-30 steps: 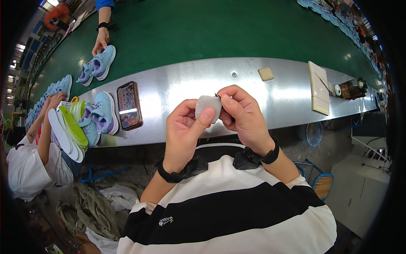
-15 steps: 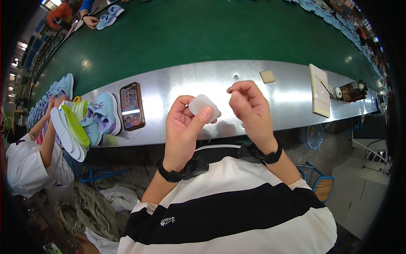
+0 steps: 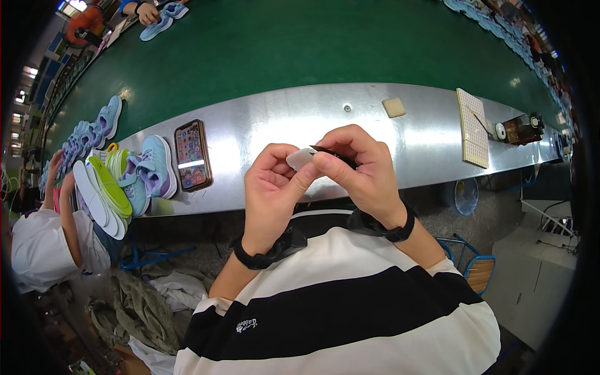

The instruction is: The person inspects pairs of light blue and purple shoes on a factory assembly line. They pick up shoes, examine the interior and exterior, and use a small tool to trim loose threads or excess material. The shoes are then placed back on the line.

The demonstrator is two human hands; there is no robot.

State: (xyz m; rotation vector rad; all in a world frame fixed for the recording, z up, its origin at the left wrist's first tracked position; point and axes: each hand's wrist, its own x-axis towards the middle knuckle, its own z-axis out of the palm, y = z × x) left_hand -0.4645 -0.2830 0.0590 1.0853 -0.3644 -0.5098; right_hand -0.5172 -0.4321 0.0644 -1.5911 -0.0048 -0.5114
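White single pad (image 3: 300, 159), one dark tool (image 3: 335, 154), two hands (image 3: 271, 182) gripping

Surface (image 3: 269, 115): metal, shiny with reflected light. Tabletop (image 3: 312, 47): green, beyond it. Floor (image 3: 494, 215): grey. Stool (image 3: 480, 275): blue frame, wooden seat. Cabinet (image 3: 515, 287): pale grey, lower right. Fan (image 3: 82, 25): orange, upper left.

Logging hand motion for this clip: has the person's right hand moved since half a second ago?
Yes, the right hand has shifted leftward, farther from the square beige pad on the metal counter, and closer to the left hand.
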